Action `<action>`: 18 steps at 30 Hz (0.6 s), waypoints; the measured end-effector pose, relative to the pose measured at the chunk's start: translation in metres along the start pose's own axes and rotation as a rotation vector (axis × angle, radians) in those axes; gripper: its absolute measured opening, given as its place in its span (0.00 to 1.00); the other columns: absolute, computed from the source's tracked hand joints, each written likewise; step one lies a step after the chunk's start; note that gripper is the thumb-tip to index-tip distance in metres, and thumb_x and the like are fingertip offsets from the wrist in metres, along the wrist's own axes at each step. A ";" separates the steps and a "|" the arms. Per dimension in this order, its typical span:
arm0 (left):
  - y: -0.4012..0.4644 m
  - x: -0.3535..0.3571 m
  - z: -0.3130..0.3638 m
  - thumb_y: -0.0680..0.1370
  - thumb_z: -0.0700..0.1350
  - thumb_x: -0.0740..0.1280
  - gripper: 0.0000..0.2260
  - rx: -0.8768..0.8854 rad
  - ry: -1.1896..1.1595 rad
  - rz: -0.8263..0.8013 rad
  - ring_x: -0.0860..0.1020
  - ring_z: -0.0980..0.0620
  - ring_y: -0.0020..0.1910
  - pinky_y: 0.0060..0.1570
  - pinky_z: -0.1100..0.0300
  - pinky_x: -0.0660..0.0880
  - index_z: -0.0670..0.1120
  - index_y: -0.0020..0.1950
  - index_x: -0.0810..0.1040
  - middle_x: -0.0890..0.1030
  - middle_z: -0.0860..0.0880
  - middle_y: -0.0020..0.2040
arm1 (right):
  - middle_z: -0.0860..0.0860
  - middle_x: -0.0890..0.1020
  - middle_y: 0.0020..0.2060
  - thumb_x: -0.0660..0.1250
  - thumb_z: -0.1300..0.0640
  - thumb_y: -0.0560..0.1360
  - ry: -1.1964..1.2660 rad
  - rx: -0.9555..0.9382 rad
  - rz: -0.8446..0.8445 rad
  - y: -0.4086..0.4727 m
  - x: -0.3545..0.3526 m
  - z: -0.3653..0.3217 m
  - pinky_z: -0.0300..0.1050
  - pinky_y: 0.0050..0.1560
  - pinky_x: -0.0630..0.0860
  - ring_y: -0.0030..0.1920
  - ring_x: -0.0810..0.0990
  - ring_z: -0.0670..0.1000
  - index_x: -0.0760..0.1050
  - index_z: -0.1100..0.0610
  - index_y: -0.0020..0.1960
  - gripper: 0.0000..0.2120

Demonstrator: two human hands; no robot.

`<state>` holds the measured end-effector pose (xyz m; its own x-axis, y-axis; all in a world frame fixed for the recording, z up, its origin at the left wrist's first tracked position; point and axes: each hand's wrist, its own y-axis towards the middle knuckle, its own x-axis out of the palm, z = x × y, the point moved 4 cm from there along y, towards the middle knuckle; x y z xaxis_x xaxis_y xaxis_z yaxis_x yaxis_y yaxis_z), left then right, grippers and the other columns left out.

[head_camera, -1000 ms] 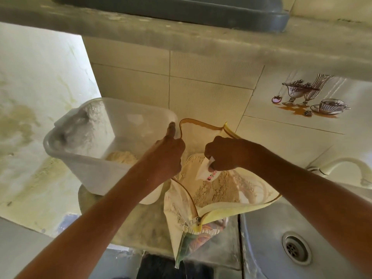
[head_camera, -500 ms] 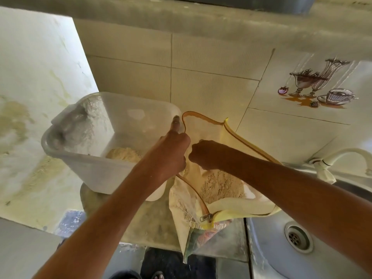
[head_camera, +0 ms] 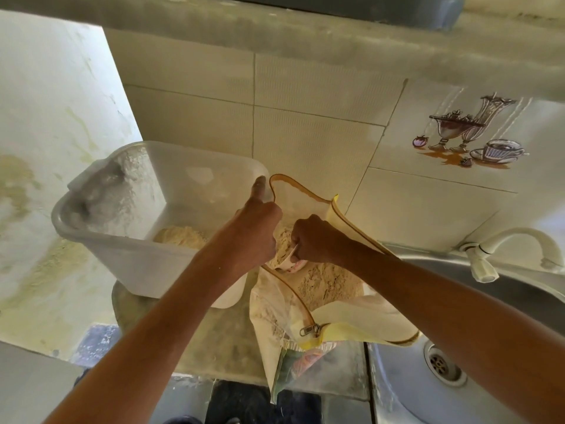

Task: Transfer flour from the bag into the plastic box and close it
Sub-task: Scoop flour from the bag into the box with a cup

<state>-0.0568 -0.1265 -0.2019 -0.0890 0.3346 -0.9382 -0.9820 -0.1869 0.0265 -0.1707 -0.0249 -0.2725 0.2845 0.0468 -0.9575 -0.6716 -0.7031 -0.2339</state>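
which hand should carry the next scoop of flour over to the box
Right. The right hand already grips the small cup, heaped with flour, inside the bag. The left hand is holding the bag's rim open beside the plastic box.

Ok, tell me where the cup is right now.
In the head view the cup sits mid-frame in the right hand, heaped with flour over the open bag, just right of the plastic box.
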 end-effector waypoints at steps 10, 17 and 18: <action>-0.003 -0.001 0.003 0.79 0.44 0.73 0.19 0.035 -0.130 0.051 0.59 0.41 0.81 0.74 0.49 0.68 0.52 0.70 0.78 0.44 0.45 0.84 | 0.47 0.83 0.47 0.81 0.49 0.67 0.115 0.012 0.032 -0.058 -0.047 0.010 0.39 0.44 0.77 0.46 0.81 0.46 0.84 0.52 0.52 0.16; 0.002 -0.014 0.004 0.79 0.48 0.73 0.14 0.042 -0.184 0.147 0.68 0.44 0.76 0.69 0.51 0.72 0.51 0.65 0.81 0.51 0.45 0.84 | 0.45 0.80 0.47 0.83 0.48 0.65 0.170 -0.086 0.070 -0.093 -0.057 0.013 0.39 0.45 0.79 0.47 0.80 0.47 0.85 0.51 0.48 0.14; 0.002 -0.016 0.005 0.80 0.48 0.72 0.13 0.046 -0.187 0.161 0.68 0.44 0.76 0.68 0.51 0.72 0.51 0.64 0.81 0.52 0.45 0.84 | 0.45 0.80 0.49 0.83 0.48 0.65 0.171 -0.095 0.080 -0.098 -0.061 0.012 0.38 0.46 0.78 0.48 0.80 0.47 0.86 0.51 0.48 0.15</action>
<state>-0.0580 -0.1280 -0.1847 -0.2700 0.4696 -0.8406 -0.9588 -0.2109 0.1901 -0.1308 0.0499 -0.1934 0.3505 -0.1274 -0.9279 -0.6315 -0.7637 -0.1337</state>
